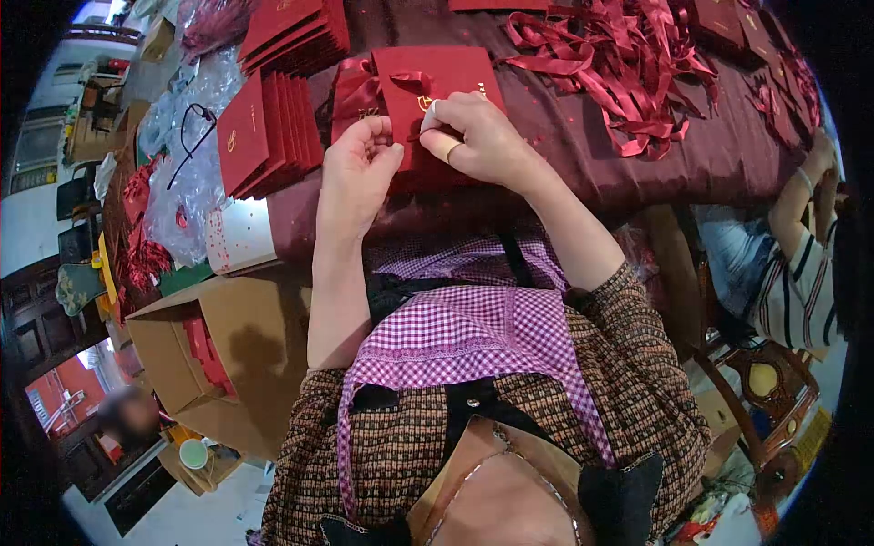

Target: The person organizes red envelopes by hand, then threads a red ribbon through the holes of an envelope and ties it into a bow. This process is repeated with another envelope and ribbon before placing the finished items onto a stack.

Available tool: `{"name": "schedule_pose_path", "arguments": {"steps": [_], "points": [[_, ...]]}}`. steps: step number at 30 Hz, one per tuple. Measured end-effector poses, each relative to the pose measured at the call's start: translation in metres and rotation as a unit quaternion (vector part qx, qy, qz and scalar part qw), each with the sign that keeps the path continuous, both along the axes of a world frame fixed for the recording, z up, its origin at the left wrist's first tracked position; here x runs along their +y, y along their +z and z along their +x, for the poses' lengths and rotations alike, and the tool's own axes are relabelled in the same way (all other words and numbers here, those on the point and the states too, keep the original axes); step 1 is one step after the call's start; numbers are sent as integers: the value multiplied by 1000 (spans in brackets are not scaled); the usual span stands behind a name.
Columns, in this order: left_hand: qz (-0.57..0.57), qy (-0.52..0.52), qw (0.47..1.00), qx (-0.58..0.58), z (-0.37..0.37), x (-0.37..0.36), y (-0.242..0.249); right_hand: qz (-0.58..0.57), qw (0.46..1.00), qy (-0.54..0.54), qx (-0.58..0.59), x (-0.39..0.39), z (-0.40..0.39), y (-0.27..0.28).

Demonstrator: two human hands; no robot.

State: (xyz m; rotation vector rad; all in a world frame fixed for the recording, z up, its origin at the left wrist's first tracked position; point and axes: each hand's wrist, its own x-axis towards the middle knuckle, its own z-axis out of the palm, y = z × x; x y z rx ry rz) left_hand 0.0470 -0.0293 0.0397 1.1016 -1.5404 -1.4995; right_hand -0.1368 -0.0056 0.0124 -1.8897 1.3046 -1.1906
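Flat on the dark red cloth lies a red card folder (pixel 455 68) with gold print, a red ribbon (pixel 411 83) across its upper left. My left hand (pixel 362 173) is over the folder's left edge, thumb and fingers curled close; what they pinch, if anything, is hidden. Over the folder's right part, my right hand (pixel 480 141) has its fingers bent together, with a white wrap on one finger and a ring on another. Any ribbon between those fingers is too small to tell. Another red piece with a ribbon bow (pixel 357 88) shows just left of the folder.
Standing red folders (pixel 264 136) are at the left, more (pixel 296 32) behind them. Loose red ribbons (pixel 619 73) lie in a heap at the right. A cardboard box (pixel 246 355) with red items stands lower left. A co-worker in a striped top (pixel 797 282) is at the far right.
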Motion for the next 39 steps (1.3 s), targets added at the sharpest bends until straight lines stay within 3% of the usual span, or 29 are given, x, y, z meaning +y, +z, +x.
{"name": "schedule_pose_path", "arguments": {"steps": [4, 7, 12, 16, 19, 23, 26, 29, 33, 35, 39], "points": [[-64, 27, 995, -77, -2, 2, -6, -52, 997, -48, 30, 7, 12, 0], [-98, 50, 987, -119, -2, 3, -12, -217, 959, -106, 148, 10, 21, 1], [-130, 58, 983, -119, -8, 8, -13, -229, 948, -98, 198, 8, 23, 6], [-147, 55, 977, -142, -3, 6, -13, -115, 983, -53, 134, 5, 9, 10], [-53, 10, 997, -55, 5, 0, -12, -65, 995, -19, 78, 4, 0, 13], [14, -5, 999, -36, 8, -3, -7, -41, 995, -2, 88, 2, -3, 10], [-96, -37, 985, -137, 4, -2, 3, -52, 994, -5, 92, 1, -3, 9], [-166, -82, 980, -70, 7, -10, -2, -76, 996, -15, 54, 2, -4, 8], [-203, -91, 969, -104, 0, -8, 8, -46, 999, 13, 21, 5, -6, 16], [-284, -74, 947, -131, -1, -11, 5, -68, 995, 22, 64, 7, -7, 23], [-242, -100, 958, -117, 3, -11, 14, -34, 983, 95, 156, 6, -26, 56]]}}
